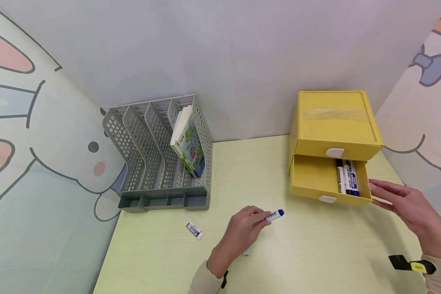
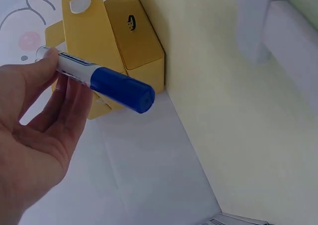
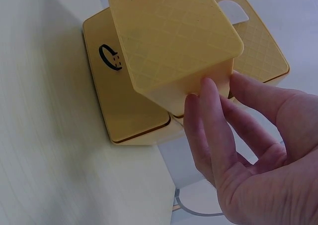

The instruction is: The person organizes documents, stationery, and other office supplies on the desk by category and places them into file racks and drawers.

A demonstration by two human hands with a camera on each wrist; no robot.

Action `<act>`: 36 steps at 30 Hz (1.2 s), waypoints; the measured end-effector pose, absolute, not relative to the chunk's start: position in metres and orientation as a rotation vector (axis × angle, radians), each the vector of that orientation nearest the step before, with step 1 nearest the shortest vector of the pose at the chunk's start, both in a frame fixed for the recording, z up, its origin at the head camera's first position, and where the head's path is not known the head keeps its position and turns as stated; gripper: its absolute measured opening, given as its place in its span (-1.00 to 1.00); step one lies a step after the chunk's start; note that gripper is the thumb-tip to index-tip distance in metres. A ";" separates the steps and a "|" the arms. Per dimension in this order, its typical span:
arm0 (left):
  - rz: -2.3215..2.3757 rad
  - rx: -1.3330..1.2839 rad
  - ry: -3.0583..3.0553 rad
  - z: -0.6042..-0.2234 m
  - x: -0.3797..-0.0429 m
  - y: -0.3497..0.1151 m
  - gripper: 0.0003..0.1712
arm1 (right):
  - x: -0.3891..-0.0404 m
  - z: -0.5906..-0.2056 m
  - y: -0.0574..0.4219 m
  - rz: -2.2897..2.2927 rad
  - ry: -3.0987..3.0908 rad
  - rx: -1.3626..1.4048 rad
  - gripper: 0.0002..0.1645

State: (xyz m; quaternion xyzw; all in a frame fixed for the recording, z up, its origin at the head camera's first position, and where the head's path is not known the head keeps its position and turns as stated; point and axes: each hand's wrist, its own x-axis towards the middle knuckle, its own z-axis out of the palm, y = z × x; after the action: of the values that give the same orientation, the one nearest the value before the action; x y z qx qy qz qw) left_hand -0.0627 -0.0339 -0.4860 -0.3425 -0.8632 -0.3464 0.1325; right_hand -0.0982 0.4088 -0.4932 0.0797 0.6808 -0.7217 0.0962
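Step in hand, as judged: a marker [image 1: 274,215] is to be put away in the drawer [image 1: 310,175], which stands pulled out just beside the R hand [image 1: 408,202]. The marker is pinched btwn thumb & fingers of the L hand [image 1: 240,228], blue-capped end directed toward the R hand's side, drawer not yet reached. By the R hand nothing is clenched: its fairly straight fingers are laid on the drawer's outer side, thumb at the rim.

Next move, prob.: L hand to be brought fwd & across toward the R hand, marker to be turned in line w/ those inside, lowered & let go; drawer to be steadied by the R hand meanwhile.

Count: 1 marker in the L hand; approx. 3 stored markers [image 1: 347,177], packed side by side at the drawer end nearest the R hand. 1 yellow box [image 1: 332,102], set beyond the R hand. 1 eraser [image 1: 194,230] (prob.), left of the L hand on the table [image 1: 316,249]. 1 pale item [image 1: 247,252], mostly hidden by the L hand's wrist, can't be identified. 1 grey rack [image 1: 165,191], beyond & left of the L hand, w/ 4 slots; books [image 1: 192,147] in the slot nearest the hands, no. unclear.
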 end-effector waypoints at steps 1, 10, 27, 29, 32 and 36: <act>-1.005 -1.003 -2.494 -0.484 -0.065 -0.031 -0.76 | -0.098 -0.493 0.409 -2.124 2.029 0.240 -0.69; -1.078 -1.042 -2.460 -0.466 -0.083 -0.002 -0.77 | -0.098 -0.493 0.409 -2.138 2.019 0.238 -0.69; -1.386 -0.996 -2.703 -0.439 -0.111 0.046 -0.71 | -0.099 -0.495 0.411 -2.188 1.968 0.208 -0.66; -1.408 -0.990 -2.729 -0.436 -0.115 0.052 -0.71 | -0.099 -0.495 0.411 -2.179 1.977 0.210 -0.66; -1.522 -0.968 -2.753 -0.431 -0.121 0.060 -0.71 | -0.098 -0.495 0.410 -2.171 1.989 0.216 -0.66; -1.676 -0.894 -2.793 -0.427 -0.132 0.071 -0.69 | -0.098 -0.495 0.410 -2.162 2.002 0.227 -0.67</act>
State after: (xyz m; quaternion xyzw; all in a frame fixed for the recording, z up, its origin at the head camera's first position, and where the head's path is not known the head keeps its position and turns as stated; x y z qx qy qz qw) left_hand -0.1320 0.0714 -0.4271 -0.2627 -0.8211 -0.4928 -0.1180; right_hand -0.0984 0.4100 -0.4949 0.0766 0.6744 -0.7285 0.0929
